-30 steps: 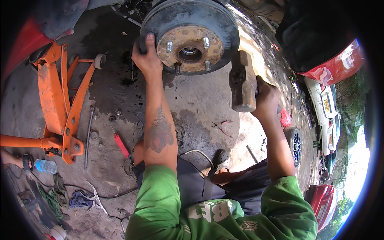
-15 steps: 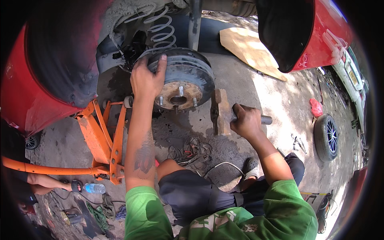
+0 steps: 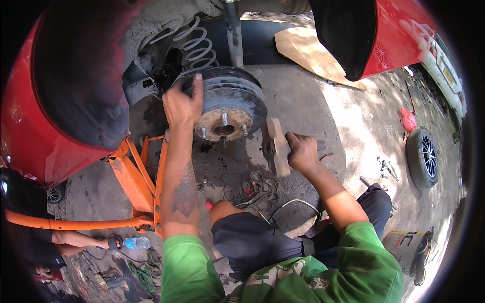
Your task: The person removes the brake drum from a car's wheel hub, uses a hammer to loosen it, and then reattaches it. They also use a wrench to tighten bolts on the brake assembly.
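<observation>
The left hand (image 3: 183, 103) lies spread on the upper left rim of the brake drum (image 3: 230, 103), palm flat on the metal and fingers curled over its edge. The right hand (image 3: 302, 151) is closed tight around the handle of a heavy hammer (image 3: 277, 146), whose blocky, rust-brown head stands just right of the drum and slightly below its hub; whether the head touches the drum cannot be told from this angle. The two hands are apart, one on each side of the drum.

The drum is mounted on the car's axle, its rusty hub face with wheel studs turned toward the person. Directly above the drum a pale coil spring (image 3: 194, 43) and a dark shock absorber rod (image 3: 233, 33) run up into the wheel arch. Left of the drum bulges the red car body (image 3: 20, 126), and below left of the drum an orange jack (image 3: 134, 182) stands on the concrete floor (image 3: 313, 101), its long handle running farther left. Below the drum lies a tangle of small parts and wire, then the person's bent knee in dark trousers (image 3: 252, 240) and green sleeves (image 3: 187, 267).

Above right of the drum lies a flat sheet of cardboard (image 3: 313, 53). Far right of the drum a loose wheel (image 3: 422, 156) stands upright. Far below left of the drum another person's hand (image 3: 103, 243) holds a plastic water bottle (image 3: 135, 243).
</observation>
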A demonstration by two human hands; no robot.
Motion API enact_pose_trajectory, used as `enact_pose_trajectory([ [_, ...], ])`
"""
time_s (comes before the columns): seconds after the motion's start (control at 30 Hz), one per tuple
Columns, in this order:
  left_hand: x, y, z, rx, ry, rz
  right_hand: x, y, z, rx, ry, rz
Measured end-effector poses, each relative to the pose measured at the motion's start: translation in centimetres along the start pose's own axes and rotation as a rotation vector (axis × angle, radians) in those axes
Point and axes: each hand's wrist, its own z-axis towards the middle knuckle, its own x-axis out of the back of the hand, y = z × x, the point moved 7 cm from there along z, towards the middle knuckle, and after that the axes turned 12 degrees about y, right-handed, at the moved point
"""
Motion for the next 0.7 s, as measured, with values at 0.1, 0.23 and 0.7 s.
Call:
enact_pose_trajectory([
  [0.1,-0.4,-0.4,0.1,0.017,-0.019,0.015,1.0,0.0,0.9,-0.039,-0.088,-0.081],
  [0.23,-0.3,-0.2,0.2,-0.036,0.005,0.013,4.4,1.1,1.4,0.126,-0.217,-0.281],
  [0.7,-1.0,-2.5,-0.7,0.016,-0.019,-0.038,-8.3,19.7,-1.9,-0.031,-0.765,-0.478],
])
